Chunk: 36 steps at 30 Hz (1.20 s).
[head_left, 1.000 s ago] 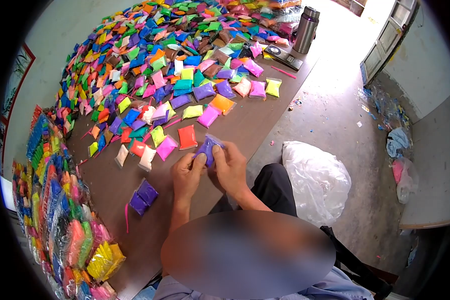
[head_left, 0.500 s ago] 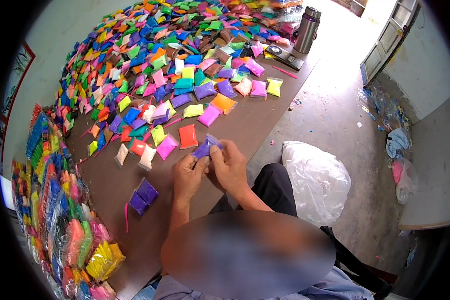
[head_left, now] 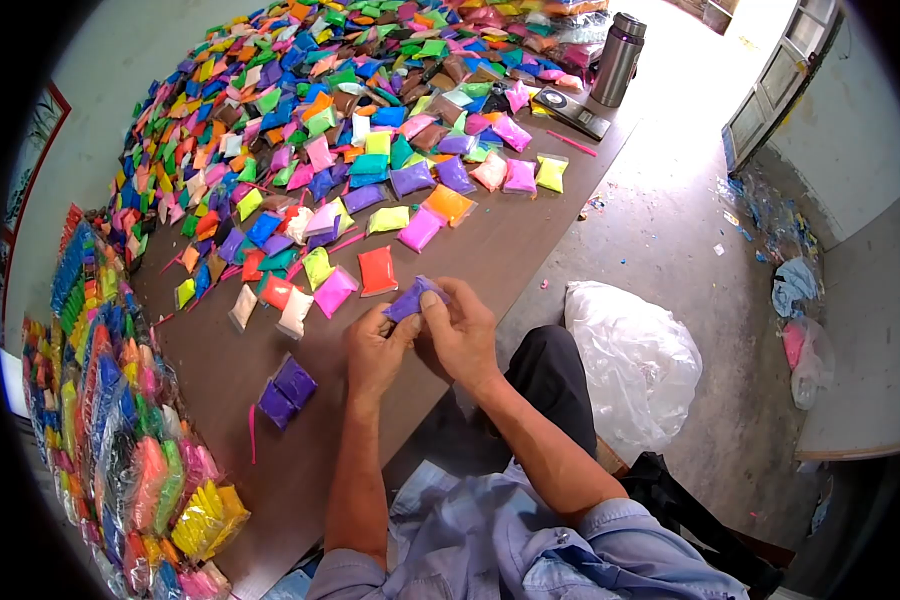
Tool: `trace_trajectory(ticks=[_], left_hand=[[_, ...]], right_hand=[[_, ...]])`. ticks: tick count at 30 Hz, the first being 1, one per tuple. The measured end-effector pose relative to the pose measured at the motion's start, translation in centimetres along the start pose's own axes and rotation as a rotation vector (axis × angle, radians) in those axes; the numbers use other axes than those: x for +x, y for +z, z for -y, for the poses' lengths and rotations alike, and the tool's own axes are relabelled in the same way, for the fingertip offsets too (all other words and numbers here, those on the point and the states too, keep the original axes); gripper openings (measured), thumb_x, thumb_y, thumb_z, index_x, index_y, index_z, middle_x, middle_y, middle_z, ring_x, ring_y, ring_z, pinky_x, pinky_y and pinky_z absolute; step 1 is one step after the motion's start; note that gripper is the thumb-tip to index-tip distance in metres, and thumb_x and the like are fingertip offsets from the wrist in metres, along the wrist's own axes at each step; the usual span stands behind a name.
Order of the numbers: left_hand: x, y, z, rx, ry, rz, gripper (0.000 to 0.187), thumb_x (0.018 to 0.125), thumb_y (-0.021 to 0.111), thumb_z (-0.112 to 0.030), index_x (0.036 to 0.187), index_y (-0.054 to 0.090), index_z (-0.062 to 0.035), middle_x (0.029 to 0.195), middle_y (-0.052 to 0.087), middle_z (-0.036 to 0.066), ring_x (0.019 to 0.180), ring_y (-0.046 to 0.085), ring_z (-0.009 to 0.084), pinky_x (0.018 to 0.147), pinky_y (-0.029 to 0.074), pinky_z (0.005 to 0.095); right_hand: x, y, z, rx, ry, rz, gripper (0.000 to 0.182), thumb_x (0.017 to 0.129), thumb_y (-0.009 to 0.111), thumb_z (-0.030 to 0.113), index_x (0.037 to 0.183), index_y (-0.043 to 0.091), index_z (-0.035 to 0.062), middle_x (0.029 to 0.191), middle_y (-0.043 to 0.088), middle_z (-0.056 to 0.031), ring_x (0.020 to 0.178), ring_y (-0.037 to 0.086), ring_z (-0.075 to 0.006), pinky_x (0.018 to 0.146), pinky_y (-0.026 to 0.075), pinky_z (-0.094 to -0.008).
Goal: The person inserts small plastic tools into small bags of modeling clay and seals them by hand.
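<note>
Between both hands I hold a small clear packet of purple stuff, above the brown table. My left hand grips its left and lower side with thumb and fingers. My right hand pinches its right side, the thumb lying on its face. Just beyond the hands lies a red packet, and a pink packet is to its left. Two purple packets lie together to the left of my left hand, beside a thin pink strip.
A large heap of colourful packets covers the table's far side. Bundled bags of packets stand along the left. A steel flask and a digital scale are at the back right. A white plastic sack rests on the floor.
Both hands stay almost in place, still on the purple packet. The packet has tilted slightly and its upper edge sits a little lower between the fingers.
</note>
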State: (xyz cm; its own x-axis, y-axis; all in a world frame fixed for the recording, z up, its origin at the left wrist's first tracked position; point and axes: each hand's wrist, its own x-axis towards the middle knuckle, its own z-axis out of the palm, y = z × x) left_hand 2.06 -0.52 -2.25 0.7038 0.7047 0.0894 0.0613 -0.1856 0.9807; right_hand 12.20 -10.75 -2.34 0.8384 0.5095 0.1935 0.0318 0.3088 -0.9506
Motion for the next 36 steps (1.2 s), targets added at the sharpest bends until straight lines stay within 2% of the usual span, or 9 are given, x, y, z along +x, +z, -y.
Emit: trace_trajectory(ticks=[2,4,7,14,19,23,27,31,36], left_hand=[[0.1,-0.2,0.3,0.022,-0.01,0.02,0.019,0.099,0.081,-0.015,0.096,0.072,0.0015,0.077,0.068,-0.002,0.07,0.058,0.0042,0.061,0.047,0.0239],[0.2,-0.2,0.6,0.016,0.008,0.051,0.017,0.101,0.079,-0.015,0.104,0.072,0.0003,0.081,0.07,0.0,0.07,0.06,0.0053,0.063,0.048,0.0226],[0.0,0.0,-0.3,0.092,0.014,0.026,0.017,0.098,0.079,-0.014,0.096,0.072,0.0013,0.077,0.067,-0.002,0.069,0.058,0.0046,0.061,0.047,0.0246],[-0.1,-0.1,-0.8,0.096,0.098,0.044,0.02,0.104,0.074,-0.021,0.102,0.071,-0.0011,0.08,0.068,-0.001,0.071,0.059,0.0046,0.065,0.048,0.0223],[0.0,-0.5,0.4,-0.003,0.056,0.04,0.022,0.105,0.074,-0.024,0.099,0.071,-0.0028,0.077,0.066,-0.003,0.068,0.057,0.0046,0.061,0.044,0.0232],[0.0,-0.6,0.2,0.081,0.08,0.054,0.024,0.105,0.074,-0.025,0.098,0.071,-0.0028,0.076,0.065,-0.004,0.068,0.055,0.0038,0.06,0.042,0.0233],[-0.2,0.1,-1.0,0.099,0.123,0.04,0.024,0.105,0.074,-0.025,0.103,0.073,-0.0012,0.078,0.064,-0.004,0.072,0.057,0.004,0.063,0.045,0.0233],[0.0,0.0,-0.8,0.103,0.131,0.044,0.026,0.105,0.074,-0.026,0.107,0.075,0.0004,0.081,0.066,-0.003,0.077,0.058,0.0054,0.067,0.047,0.0247],[-0.1,-0.6,-1.3,0.166,0.079,0.018,0.023,0.102,0.076,-0.02,0.1,0.075,0.0023,0.08,0.07,0.003,0.075,0.061,0.0079,0.067,0.051,0.0286]], right_hand=[[0.0,0.2,0.2,-0.002,-0.018,-0.004,0.02,0.105,0.071,0.014,0.116,0.071,-0.0028,0.08,0.065,0.0025,0.067,0.053,-0.0021,0.057,0.044,-0.0228],[0.1,0.0,-0.1,-0.004,-0.036,-0.009,0.02,0.105,0.071,0.014,0.116,0.071,-0.0029,0.08,0.065,0.002,0.066,0.054,-0.0025,0.057,0.044,-0.023],[0.1,-0.2,-0.8,-0.036,-0.032,-0.002,0.019,0.105,0.071,0.013,0.115,0.072,-0.0031,0.08,0.065,0.0011,0.066,0.054,-0.003,0.058,0.045,-0.0235],[-0.1,-0.3,-0.7,-0.022,-0.021,-0.004,0.019,0.105,0.071,0.014,0.112,0.072,-0.0039,0.079,0.066,0.0008,0.065,0.054,-0.0037,0.057,0.045,-0.0248],[0.0,0.0,-0.4,-0.067,-0.046,-0.007,0.021,0.103,0.073,0.015,0.112,0.072,-0.0037,0.08,0.067,-0.0016,0.065,0.054,-0.0046,0.057,0.045,-0.0249],[0.2,-0.2,-0.6,-0.093,-0.031,0.003,0.021,0.102,0.074,0.015,0.112,0.073,-0.0036,0.083,0.068,-0.0047,0.07,0.058,-0.008,0.063,0.048,-0.0272],[0.0,-0.2,-2.3,0.0,-0.019,-0.027,0.019,0.101,0.074,0.013,0.11,0.073,-0.004,0.087,0.071,-0.0093,0.075,0.063,-0.0133,0.069,0.052,-0.0303],[-0.1,-0.6,-1.5,-0.067,-0.086,0.019,0.018,0.101,0.074,0.012,0.11,0.073,-0.0038,0.09,0.072,-0.0114,0.076,0.064,-0.0152,0.069,0.052,-0.031],[0.0,-0.3,-0.7,-0.123,-0.073,0.015,0.017,0.102,0.072,0.013,0.108,0.073,-0.0031,0.091,0.072,-0.0105,0.079,0.065,-0.0152,0.07,0.053,-0.0319]])
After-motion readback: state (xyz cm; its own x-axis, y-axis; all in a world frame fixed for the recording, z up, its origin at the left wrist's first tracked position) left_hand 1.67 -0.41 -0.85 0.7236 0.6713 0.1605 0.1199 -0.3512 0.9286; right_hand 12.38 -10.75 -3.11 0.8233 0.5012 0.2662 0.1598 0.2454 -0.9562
